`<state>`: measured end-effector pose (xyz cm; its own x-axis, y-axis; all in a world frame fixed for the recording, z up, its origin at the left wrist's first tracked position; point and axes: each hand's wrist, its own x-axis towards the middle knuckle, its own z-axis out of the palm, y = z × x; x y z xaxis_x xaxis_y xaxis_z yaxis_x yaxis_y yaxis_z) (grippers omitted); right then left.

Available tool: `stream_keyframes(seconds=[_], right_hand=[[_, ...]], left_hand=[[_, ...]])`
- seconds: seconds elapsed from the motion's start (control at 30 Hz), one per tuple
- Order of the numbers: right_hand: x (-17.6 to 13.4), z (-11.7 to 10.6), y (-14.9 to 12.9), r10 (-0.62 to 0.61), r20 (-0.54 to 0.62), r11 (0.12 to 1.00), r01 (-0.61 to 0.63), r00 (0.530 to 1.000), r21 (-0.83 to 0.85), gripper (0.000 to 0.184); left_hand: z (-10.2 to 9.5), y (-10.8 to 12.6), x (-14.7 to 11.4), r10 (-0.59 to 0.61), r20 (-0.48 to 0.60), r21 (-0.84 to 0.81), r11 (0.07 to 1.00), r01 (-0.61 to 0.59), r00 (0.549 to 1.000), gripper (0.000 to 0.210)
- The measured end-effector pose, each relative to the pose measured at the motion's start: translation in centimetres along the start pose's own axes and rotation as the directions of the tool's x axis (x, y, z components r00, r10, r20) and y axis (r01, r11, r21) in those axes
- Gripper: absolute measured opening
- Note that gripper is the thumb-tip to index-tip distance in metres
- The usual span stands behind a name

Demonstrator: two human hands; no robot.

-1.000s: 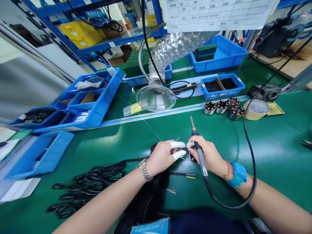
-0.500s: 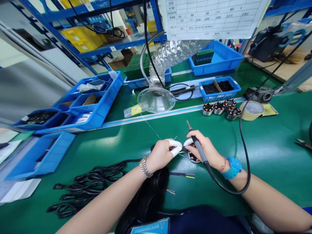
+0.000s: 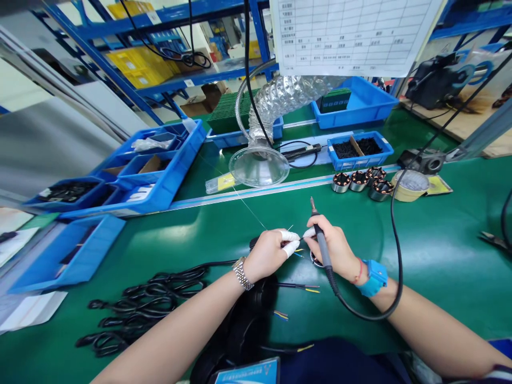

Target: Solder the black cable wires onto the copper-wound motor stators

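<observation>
My left hand (image 3: 269, 253), with white covers on its fingertips, is pinched closed on the end of a power cable, whose yellow and blue wires (image 3: 298, 253) stick out below the fingers. A thin solder wire (image 3: 251, 210) also runs into this hand from the upper left. My right hand (image 3: 339, 246) is closed around a soldering iron (image 3: 324, 249), its tip pointing up and away. The thumb and covered forefinger of that hand pinch a tiny dark piece close to the left fingertips. Partly hidden beneath the right hand sits a motor stator (image 3: 316, 260) on the green bench.
Several black cables (image 3: 160, 290) lie coiled at the left. More stators (image 3: 359, 181) stand by a round yellowish tin (image 3: 409, 185). The fume hood (image 3: 259, 169) hangs ahead. Blue bins (image 3: 176, 176) line the back left, and pliers (image 3: 494, 240) lie far right.
My right hand has shifted slightly left, bringing its fingertips nearer to the left ones and covering more of the stator. The view has tilted a little. Both grips are the same.
</observation>
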<state>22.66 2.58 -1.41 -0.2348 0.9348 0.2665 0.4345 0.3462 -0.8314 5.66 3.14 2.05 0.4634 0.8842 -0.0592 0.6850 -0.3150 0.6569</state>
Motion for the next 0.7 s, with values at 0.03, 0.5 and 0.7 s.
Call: stream_keyframes(seconds=[0.03,0.5,0.7], right_hand=[[0.0,0.1,0.0,0.003,-0.011,1.000,-0.003,1.000,-0.031,0.022],[-1.6,0.3,0.2,-0.255,0.009,0.951,0.253,0.967,-0.181,0.029],[-1.7,1.0,1.2,-0.293,-0.044,0.944,0.282,0.955,-0.171,0.034]], left_hand=[[-0.1,0.0,0.0,0.005,0.013,0.009,1.000,-0.005,1.000,0.022],[-2.7,-1.4,-0.5,0.116,0.146,-0.012,0.993,-0.116,0.982,0.013],[-1.8,-1.0,-0.2,0.088,0.113,-0.059,0.995,-0.081,0.990,0.015]])
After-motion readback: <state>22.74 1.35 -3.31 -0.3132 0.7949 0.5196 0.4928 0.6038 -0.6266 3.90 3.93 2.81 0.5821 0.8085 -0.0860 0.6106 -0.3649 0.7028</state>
